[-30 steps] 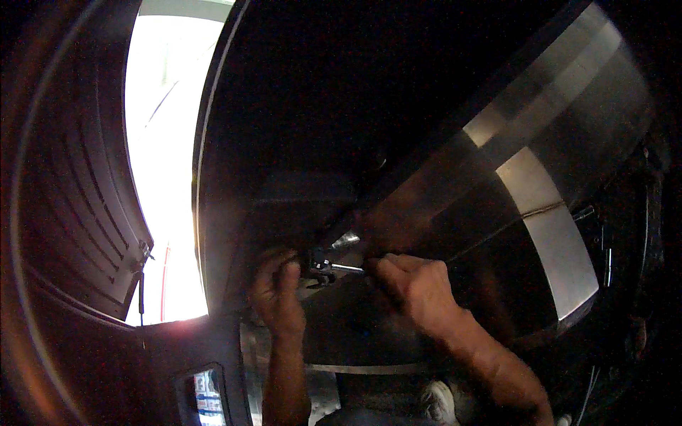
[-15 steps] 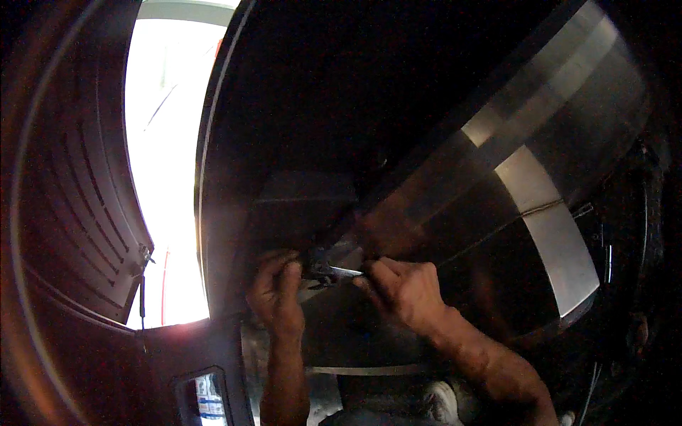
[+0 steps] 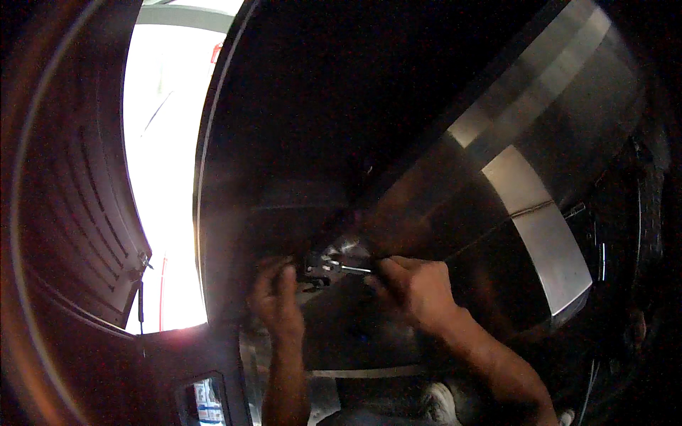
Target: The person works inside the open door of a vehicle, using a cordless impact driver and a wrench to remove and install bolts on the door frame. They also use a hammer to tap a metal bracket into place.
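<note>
In the dim middle of the view, my right hand is closed around a tool with a thin bright metal shaft, which looks like a screwdriver. Its handle is hidden in my fingers. The shaft points left, its tip at a small dark bracket-like fitting with light spots on it. Just left of that fitting is my left hand, fingers curled and thumb up. Shadow and blur hide what its fingertips grip.
A large dark glossy panel with pale reflections slants up to the right. On the left stands an open dark-red ribbed door, with a bright opening beside it. A pale shoe-like shape shows at the bottom.
My right hand has shifted slightly right, and more of the screwdriver's shaft shows. The fitting catches more light. My left hand stays beside it; the whole view has shifted a little.
</note>
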The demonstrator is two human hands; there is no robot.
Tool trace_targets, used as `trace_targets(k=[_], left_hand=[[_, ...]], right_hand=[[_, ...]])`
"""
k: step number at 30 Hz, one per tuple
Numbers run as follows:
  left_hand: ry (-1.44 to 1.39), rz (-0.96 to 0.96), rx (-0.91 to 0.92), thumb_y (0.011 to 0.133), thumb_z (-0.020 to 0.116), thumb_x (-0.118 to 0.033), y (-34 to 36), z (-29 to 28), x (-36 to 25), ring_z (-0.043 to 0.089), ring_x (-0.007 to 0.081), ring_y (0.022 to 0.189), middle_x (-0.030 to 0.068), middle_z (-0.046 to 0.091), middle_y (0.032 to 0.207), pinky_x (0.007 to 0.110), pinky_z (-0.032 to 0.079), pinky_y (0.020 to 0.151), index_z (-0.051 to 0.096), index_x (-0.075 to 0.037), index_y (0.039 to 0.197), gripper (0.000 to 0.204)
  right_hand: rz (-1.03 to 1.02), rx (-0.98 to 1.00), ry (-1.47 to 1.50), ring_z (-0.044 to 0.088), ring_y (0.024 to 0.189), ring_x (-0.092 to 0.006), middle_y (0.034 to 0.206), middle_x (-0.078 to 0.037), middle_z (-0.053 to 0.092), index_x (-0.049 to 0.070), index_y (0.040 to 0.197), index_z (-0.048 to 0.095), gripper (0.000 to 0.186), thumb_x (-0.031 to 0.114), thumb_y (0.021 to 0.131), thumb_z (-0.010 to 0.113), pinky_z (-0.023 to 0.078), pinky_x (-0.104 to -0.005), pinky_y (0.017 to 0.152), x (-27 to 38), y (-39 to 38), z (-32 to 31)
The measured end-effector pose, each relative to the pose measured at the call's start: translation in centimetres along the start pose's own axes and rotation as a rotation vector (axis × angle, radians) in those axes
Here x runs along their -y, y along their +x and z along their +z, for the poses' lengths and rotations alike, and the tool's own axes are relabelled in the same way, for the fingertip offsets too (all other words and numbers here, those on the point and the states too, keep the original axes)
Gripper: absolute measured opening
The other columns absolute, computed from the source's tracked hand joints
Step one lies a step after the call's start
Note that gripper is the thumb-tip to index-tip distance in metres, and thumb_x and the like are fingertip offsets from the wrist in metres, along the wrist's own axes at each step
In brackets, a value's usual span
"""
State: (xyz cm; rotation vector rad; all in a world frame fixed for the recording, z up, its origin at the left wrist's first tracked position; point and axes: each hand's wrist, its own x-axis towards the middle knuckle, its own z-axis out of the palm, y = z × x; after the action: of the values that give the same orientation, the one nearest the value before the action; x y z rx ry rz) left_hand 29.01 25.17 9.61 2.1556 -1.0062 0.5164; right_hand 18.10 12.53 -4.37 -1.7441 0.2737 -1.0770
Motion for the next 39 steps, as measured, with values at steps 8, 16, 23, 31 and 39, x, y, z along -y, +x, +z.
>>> trace_targets(k=[8,16,23,31,39], left_hand=[[-0.044,-0.047,0.017,0.085,0.063,-0.011,0.4,0.0,0.0,0.057,0.0128,0.086,0.0047,0.061,0.101,0.025,0.048,0.074,0.067,-0.001,0.096,0.016],[-0.199,-0.035,-0.015,0.086,0.065,-0.014,0.1,0.3,1.5,0.058,0.012,0.088,0.0039,0.06,0.104,0.023,0.047,0.072,0.067,-0.001,0.099,0.019],[-0.116,-0.043,-0.022,0.085,0.066,-0.019,0.0,0.3,1.3,0.057,0.0115,0.086,0.0038,0.061,0.101,0.025,0.047,0.074,0.067,-0.001,0.099,0.023],[-0.145,-0.142,-0.035,0.085,0.067,-0.017,-0.2,0.1,1.8,0.057,0.0132,0.089,0.0048,0.062,0.102,0.026,0.046,0.078,0.068,-0.002,0.098,0.02],[-0.089,-0.062,-0.043,0.084,0.067,-0.018,0.0,0.0,1.2,0.058,0.014,0.088,0.0051,0.063,0.1,0.027,0.047,0.077,0.068,-0.002,0.097,0.02]], right_hand=[[-0.031,0.113,-0.073,0.064,0.082,-0.0329,0.103,-0.012,0.062,0.015,0.121,0.058,0.053,0.023,0.07,0.068,0.053,-0.0421,0.06,0.4,-0.7,-0.7],[0.0,0.06,-0.102,0.062,0.072,-0.0259,0.084,-0.008,0.056,0.016,0.122,0.059,0.05,0.017,0.073,0.06,0.051,-0.0377,0.054,0.7,-1.4,-0.1],[-0.059,-0.135,-0.058,0.054,0.058,-0.0251,0.068,-0.007,0.05,0.007,0.112,0.063,0.04,0.013,0.073,0.068,0.042,-0.0364,0.047,0.9,-1.3,1.3],[-0.09,-0.243,0.099,0.055,0.056,-0.0251,0.069,-0.007,0.053,0.003,0.095,0.062,0.023,0.01,0.075,0.07,0.043,-0.037,0.046,-0.1,-1.4,5.2],[-0.07,-0.239,0.067,0.055,0.056,-0.0248,0.067,-0.007,0.053,0.004,0.094,0.062,0.021,0.012,0.077,0.071,0.043,-0.037,0.046,0.3,-1.2,5.1]])
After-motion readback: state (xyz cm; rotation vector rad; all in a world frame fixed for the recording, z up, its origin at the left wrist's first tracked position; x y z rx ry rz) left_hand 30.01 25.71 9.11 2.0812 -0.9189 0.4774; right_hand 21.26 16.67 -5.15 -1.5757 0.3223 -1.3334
